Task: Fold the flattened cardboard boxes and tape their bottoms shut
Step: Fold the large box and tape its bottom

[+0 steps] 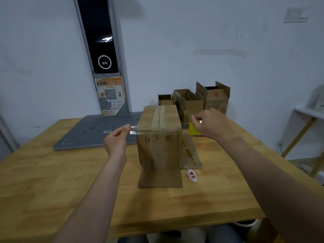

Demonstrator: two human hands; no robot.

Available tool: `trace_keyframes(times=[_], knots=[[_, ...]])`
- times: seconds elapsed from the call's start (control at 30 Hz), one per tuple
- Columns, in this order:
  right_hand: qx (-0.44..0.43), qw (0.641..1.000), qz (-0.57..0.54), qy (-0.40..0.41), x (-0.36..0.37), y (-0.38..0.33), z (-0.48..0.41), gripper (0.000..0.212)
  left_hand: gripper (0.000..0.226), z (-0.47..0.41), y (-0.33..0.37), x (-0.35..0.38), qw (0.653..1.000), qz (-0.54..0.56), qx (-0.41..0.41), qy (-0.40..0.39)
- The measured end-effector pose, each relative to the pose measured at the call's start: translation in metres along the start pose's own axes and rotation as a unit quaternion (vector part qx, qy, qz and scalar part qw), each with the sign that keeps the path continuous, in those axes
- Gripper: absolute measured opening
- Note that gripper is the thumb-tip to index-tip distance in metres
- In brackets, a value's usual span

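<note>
A brown cardboard box (pixel 158 149) stands upside down in the middle of the wooden table (pixel 52 181), its bottom flaps closed on top with a tape strip along the seam. My left hand (pixel 116 140) pinches the end of a clear tape strip (pixel 134 130) stretched across the box's front top edge. To the right of the box, my right hand (pixel 210 124) has its fingers curled round something yellow, seemingly a tape roll (pixel 193 129), mostly hidden behind the hand. The box's lower flaps lie splayed on the table.
Three open cardboard boxes (pixel 201 100) stand at the back right of the table. A grey flat base (pixel 91 134) with an upright dark screen post lies at back left. A small white oval object (pixel 192 175) rests near the box's right flap. A white shelf (pixel 308 113) stands right.
</note>
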State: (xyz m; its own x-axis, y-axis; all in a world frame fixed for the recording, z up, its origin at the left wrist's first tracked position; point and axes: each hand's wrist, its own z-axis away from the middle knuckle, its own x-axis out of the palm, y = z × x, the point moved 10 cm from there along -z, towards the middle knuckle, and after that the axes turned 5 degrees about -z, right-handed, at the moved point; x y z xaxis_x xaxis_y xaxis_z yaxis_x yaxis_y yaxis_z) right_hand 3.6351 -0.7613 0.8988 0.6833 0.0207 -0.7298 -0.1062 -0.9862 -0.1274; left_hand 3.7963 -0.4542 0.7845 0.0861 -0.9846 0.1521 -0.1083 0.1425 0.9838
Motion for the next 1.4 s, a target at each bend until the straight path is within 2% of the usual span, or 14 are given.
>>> trace_keyframes(times=[0.3,0.47,0.53,0.63,0.77,0.87,1.0,1.1,1.13,1.2,1.23,1.27,1.4], knots=[[-0.001,0.999,0.026,-0.038,0.038,-0.001,-0.011,0.057,0.006,-0.025,-0.029,0.004,1.000,-0.014,-0.018,-0.010],[0.014,0.999,0.033,-0.001,0.046,0.007,-0.016,0.046,0.006,-0.038,-0.034,0.011,1.000,-0.016,-0.008,-0.004],[0.000,1.000,0.018,0.008,0.049,0.004,-0.018,0.033,0.004,-0.041,-0.033,0.013,0.999,-0.029,0.014,0.000],[-0.047,0.998,0.011,-0.028,0.065,-0.003,-0.023,0.039,0.008,-0.045,-0.028,0.021,0.996,-0.057,0.061,0.012],[-0.019,0.997,-0.019,-0.079,0.087,0.005,-0.031,0.044,0.015,-0.048,-0.027,0.032,0.992,-0.089,0.089,0.020],[-0.012,0.996,-0.028,-0.080,0.094,0.008,-0.037,0.043,0.014,-0.050,-0.024,0.042,0.981,-0.138,0.133,0.020],[-0.017,0.995,-0.043,-0.083,0.098,0.007,-0.041,0.040,0.027,-0.056,-0.028,0.050,0.960,-0.230,0.154,0.028],[-0.008,0.995,-0.049,-0.085,0.097,0.008,-0.041,0.040,0.031,-0.067,-0.033,0.058,0.961,-0.245,0.128,-0.011],[-0.003,0.995,-0.050,-0.089,0.098,0.009,-0.041,0.041,0.039,-0.073,-0.037,0.061,0.968,-0.229,0.098,-0.034],[0.007,0.994,-0.052,-0.094,0.099,0.011,-0.040,0.044,0.076,-0.081,-0.051,0.063,0.986,-0.151,-0.014,-0.073],[0.010,0.994,-0.058,-0.093,0.099,0.011,-0.040,0.044,0.087,-0.082,-0.057,0.063,0.988,-0.114,-0.061,-0.086],[0.012,0.994,-0.066,-0.090,0.100,0.010,-0.040,0.043,0.088,-0.083,-0.062,0.064,0.987,-0.088,-0.088,-0.099],[0.018,0.994,-0.077,-0.081,0.097,0.007,-0.040,0.041,0.064,-0.082,-0.071,0.071,0.981,-0.042,-0.134,-0.131]])
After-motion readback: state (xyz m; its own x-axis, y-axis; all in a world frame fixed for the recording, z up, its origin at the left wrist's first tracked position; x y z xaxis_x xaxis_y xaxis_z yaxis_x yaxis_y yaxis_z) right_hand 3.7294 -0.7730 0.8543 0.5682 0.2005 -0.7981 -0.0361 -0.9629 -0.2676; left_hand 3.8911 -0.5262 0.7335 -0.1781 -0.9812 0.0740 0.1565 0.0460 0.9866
